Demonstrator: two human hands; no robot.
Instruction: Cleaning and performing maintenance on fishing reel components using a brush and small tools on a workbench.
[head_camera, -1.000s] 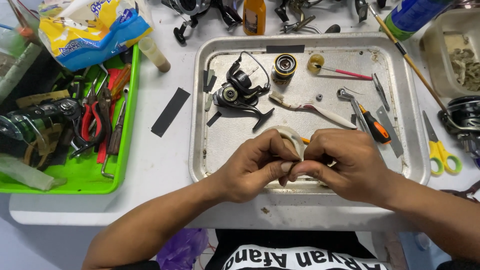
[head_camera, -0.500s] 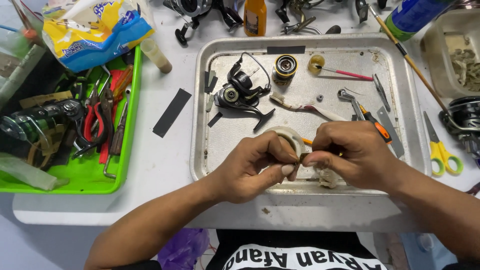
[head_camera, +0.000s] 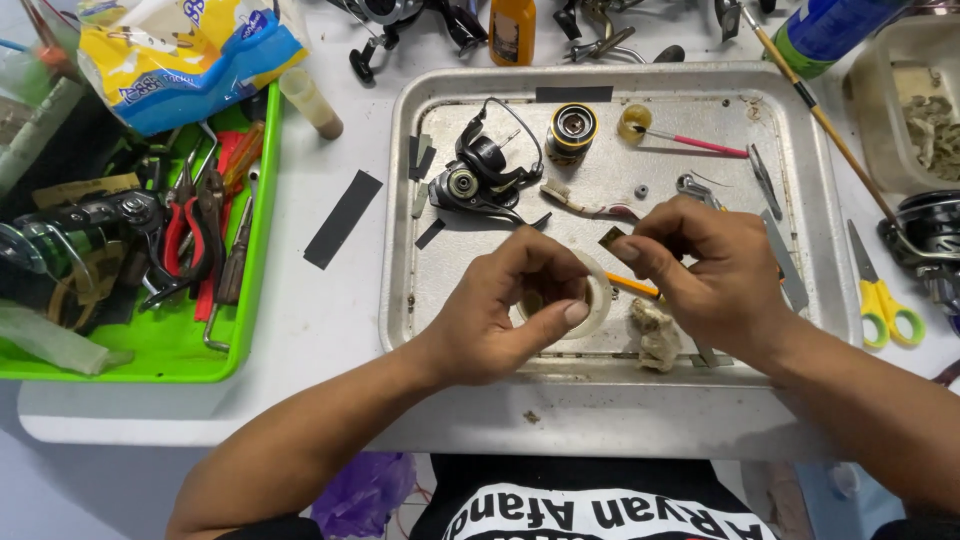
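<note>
My left hand (head_camera: 505, 305) grips a roll of clear tape (head_camera: 592, 300) over the front of a metal tray (head_camera: 820, 200). My right hand (head_camera: 705, 265) pinches the tape's free end (head_camera: 612, 238) between thumb and forefinger, drawn a short way off the roll. An orange-handled tool (head_camera: 635, 286) lies under my right hand. A crumpled beige wad (head_camera: 655, 335) rests on the tray just below the hands. Behind them on the tray lie a black fishing reel body (head_camera: 478, 180) and a black and gold spool (head_camera: 572, 130).
A green tray (head_camera: 262, 250) of pliers and tools stands at the left, with a black strip (head_camera: 342, 218) on the table between the trays. Yellow-handled scissors (head_camera: 880, 290) lie at the right. Bottles, reels and a snack bag (head_camera: 180, 55) crowd the back edge.
My hands have moved apart. The right hand has lifted up and away from the roll, drawing the tape end off it, and the beige wad now lies uncovered.
</note>
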